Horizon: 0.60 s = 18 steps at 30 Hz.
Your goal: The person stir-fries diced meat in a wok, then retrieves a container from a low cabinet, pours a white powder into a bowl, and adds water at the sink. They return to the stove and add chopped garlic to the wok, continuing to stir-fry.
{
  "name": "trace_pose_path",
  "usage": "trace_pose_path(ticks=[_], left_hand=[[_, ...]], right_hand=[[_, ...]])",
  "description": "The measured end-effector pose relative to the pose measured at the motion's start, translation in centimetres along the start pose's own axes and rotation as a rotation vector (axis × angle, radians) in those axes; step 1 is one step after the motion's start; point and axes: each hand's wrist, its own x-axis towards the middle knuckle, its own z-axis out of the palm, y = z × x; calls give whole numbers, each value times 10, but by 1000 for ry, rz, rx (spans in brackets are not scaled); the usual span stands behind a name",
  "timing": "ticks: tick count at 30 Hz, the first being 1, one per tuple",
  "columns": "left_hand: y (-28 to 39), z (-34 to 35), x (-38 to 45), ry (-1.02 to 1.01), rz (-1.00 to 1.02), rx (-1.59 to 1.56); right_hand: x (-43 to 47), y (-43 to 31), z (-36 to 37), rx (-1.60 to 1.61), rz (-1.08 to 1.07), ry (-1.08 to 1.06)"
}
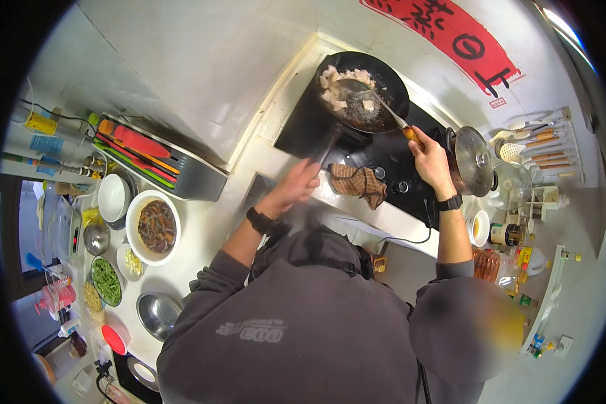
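Note:
A black wok (391, 88) stands on the dark cooktop (303, 126), tilted toward the upper left. Pale pieces of meat (333, 91) lie mostly along its left side, with a few lower down. My left hand (297, 186) is closed around the wok's long handle (331, 146). My right hand (429, 161) grips the wooden handle of a metal cooking spatula or ladle (393, 116); its head rests among the meat. A brown striped cloth (356, 181) lies on the cooktop's front edge between my hands.
A lidded pot (470, 161) sits right of the wok. Bottles (487, 265) and hanging utensils (540, 144) are at the right. On the left counter stand a knife and board holder (199, 177), a white bowl of dark soaked food (134, 242), green beans (106, 280) and a steel bowl (157, 315).

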Motion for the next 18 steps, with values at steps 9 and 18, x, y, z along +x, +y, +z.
trace_pose_path(ticks=[9,18], left_hand=[[3,-4,0,-20,-19,-23],[11,-4,-3,7,-61,-44]], right_hand=[[44,14,24,-200,-161,1],[-9,-12,-116,-585,-315,-7]])
